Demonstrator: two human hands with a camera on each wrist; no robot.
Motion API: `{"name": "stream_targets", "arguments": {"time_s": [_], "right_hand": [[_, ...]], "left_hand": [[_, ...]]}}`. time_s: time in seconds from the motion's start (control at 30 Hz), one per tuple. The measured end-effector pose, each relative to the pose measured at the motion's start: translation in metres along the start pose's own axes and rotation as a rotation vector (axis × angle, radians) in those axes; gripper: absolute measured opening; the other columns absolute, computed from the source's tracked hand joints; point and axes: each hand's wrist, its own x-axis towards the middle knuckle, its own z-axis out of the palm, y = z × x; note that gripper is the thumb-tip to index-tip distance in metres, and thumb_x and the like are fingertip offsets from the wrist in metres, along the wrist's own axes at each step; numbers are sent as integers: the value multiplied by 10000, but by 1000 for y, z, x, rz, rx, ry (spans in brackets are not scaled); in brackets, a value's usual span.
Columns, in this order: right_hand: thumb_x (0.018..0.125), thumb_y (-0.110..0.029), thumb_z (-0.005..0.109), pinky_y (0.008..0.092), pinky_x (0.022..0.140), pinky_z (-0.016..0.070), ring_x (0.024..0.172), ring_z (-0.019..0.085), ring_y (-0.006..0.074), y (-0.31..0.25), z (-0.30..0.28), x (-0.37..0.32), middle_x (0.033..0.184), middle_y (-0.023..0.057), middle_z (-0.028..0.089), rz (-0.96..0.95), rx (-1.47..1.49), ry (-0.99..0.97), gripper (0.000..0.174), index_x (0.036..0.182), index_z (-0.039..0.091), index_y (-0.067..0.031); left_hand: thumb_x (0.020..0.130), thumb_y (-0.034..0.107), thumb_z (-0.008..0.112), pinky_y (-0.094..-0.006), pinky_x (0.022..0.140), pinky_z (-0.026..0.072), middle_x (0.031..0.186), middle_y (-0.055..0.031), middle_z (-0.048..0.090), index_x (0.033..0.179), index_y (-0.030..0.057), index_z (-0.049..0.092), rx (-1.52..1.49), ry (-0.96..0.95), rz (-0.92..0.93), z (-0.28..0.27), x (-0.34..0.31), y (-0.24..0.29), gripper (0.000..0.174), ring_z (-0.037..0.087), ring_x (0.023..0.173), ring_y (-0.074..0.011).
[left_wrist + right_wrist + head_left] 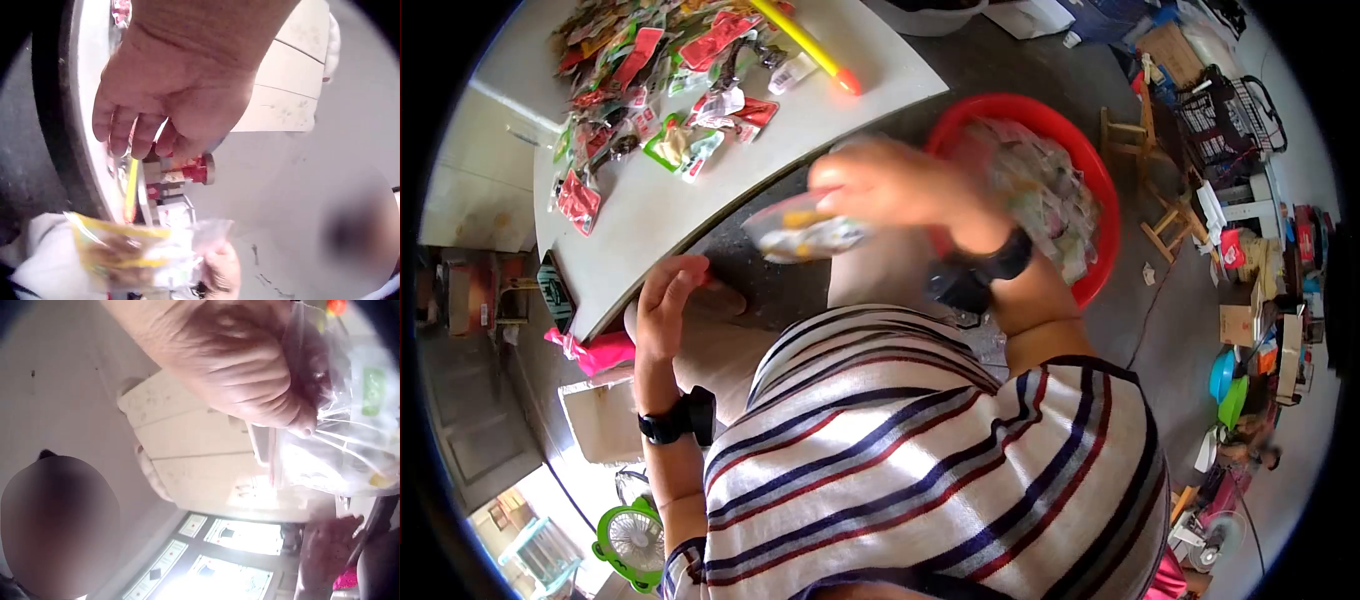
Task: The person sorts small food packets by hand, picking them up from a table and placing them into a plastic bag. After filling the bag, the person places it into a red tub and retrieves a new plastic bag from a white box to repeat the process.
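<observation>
The clear plastic bag [805, 238], with what look like small packets inside, is in the air above the gap between the tabletop and the person's lap. The right hand [890, 185] pinches it near one end, fingers bent over the film. Slick film gripped at one end could slide free, dropping the bag to the floor [745, 235]; blur hides whether its mouth is sealed, so spilling is possible if it is not. The left hand [665, 305] holds nothing, its fingers loosely bent well below the bag, giving no support. On the tabletop [890, 60], a careless sweep could push the loose sachets [640, 60] or the orange-tipped yellow stick [805, 42] over the edge. The red tub [1106, 190], close beside the right forearm, might get bumped.
</observation>
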Motion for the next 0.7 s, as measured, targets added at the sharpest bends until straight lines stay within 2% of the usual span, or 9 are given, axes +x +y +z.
{"name": "stream_targets", "arguments": {"time_s": [0.07,0.13,0.2,0.3,0.4,0.5,0.6,0.7], "right_hand": [[745,-146,535,276,546,384,588,476,157,11,-26,-26,638,68,485,144,126,42,131,767,499,-22],[773,-154,510,264,539,389,603,470,102,25,-51,-54,645,40,503,358,176,87,140,789,508,-15],[789,-152,493,241,544,387,620,461,82,41,-70,-84,660,3,486,458,354,209,136,788,500,-16],[791,-141,480,231,565,390,628,461,87,69,-86,-124,689,1,492,598,217,265,127,789,493,-15],[777,-150,489,250,582,394,643,471,104,102,-80,-157,691,20,506,766,171,358,150,779,487,0],[757,-167,497,278,599,397,647,474,122,150,-74,-197,687,43,515,984,-72,261,178,794,488,7],[733,-189,512,306,619,400,675,497,138,201,-64,-246,710,67,536,1126,-89,218,201,818,500,-7],[722,-180,492,280,538,380,592,476,125,222,-58,-274,620,22,508,1263,-160,361,163,731,506,-18]], "left_hand": [[820,110,452,-229,735,375,869,-50,535,934,-8,521,20,-1,-139,-9,2,-30,178,470,786,-111],[803,125,478,-210,659,367,801,-15,517,911,5,524,61,-24,-173,-26,4,-74,168,448,723,-83],[796,131,488,-199,617,356,758,4,500,902,9,525,123,-27,-265,-39,2,-110,166,432,686,-71],[787,137,499,-189,587,341,719,20,479,889,18,529,165,107,-301,-39,-8,-138,160,414,654,-60],[785,131,496,-191,586,341,711,22,471,891,26,532,260,74,-300,-38,-10,-135,153,406,649,-61],[785,122,491,-190,590,339,720,20,473,894,20,530,247,73,-332,-40,-9,-136,154,409,657,-64],[787,107,483,-188,609,344,735,15,478,898,11,525,192,85,-322,-41,-9,-140,153,418,676,-66],[787,97,480,-185,631,348,748,9,485,906,6,521,239,85,-278,-40,-10,-136,155,427,694,-67]]}}
